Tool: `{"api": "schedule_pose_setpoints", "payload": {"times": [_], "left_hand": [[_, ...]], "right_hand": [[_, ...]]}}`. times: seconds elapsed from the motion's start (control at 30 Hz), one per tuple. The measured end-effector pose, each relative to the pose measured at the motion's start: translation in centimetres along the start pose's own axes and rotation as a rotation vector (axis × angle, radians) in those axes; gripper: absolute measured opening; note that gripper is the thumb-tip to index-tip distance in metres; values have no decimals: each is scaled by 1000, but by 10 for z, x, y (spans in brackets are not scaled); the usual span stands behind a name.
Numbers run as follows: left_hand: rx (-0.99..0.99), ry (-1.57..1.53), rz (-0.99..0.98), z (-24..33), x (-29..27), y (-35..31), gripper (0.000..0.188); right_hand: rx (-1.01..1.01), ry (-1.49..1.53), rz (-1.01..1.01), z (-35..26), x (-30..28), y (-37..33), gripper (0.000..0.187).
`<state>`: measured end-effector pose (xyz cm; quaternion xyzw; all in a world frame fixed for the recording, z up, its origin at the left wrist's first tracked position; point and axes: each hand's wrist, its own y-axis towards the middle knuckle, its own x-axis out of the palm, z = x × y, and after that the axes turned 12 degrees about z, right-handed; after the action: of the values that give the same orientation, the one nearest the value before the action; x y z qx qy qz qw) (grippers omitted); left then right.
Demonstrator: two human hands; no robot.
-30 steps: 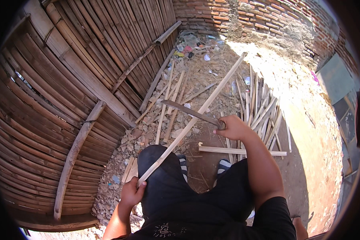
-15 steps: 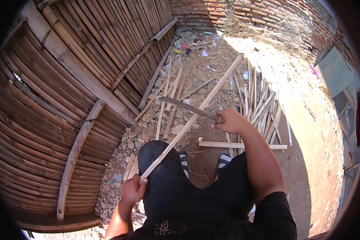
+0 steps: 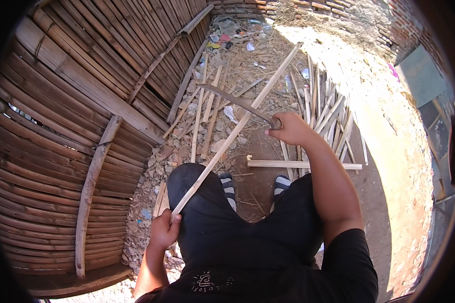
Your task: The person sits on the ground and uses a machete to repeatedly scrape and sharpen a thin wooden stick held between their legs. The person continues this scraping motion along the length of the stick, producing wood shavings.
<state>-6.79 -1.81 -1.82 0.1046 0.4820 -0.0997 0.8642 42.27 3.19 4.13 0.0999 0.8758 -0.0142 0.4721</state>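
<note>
My left hand is closed round the near end of a long pale bamboo strip, beside my left knee. The strip lies across the dark trouser leg at that knee and slants away to the far right. In my right hand, the handle of a machete is gripped at the blade's right end. Its dark, slightly curved blade crosses the strip beyond my knees, with the tip pointing to the far left. Whether the edge bites into the strip, I cannot tell.
Several split strips lie piled at the right. A shorter piece lies crosswise before my feet. More strips rest on rubble at the left, next to a bamboo wall. A brick wall stands at the back.
The view has shifted, so the scene sits higher in the picture. The machete has moved slightly farther away along the strip, its tip angled more toward the far side. Both hands keep their grips.
</note>
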Motion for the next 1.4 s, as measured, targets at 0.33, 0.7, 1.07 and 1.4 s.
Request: {"api": "schedule_pose_setpoints", "payload": {"times": [0.33,0.7,1.07,1.4], "left_hand": [[13,23,-11,2,-5,2,49],[34,-3,27,-2,3,1,48],[39,0,52,3,3,2,50],[-19,-27,-49,8,-9,10,52]], "right_hand": [[-380,-163,-225,-43,27,-20,53],[-229,-45,-46,-6,26,-11,51],[60,47,121,25,4,2,51],[-372,-92,-278,-38,33,-18,47]]}}
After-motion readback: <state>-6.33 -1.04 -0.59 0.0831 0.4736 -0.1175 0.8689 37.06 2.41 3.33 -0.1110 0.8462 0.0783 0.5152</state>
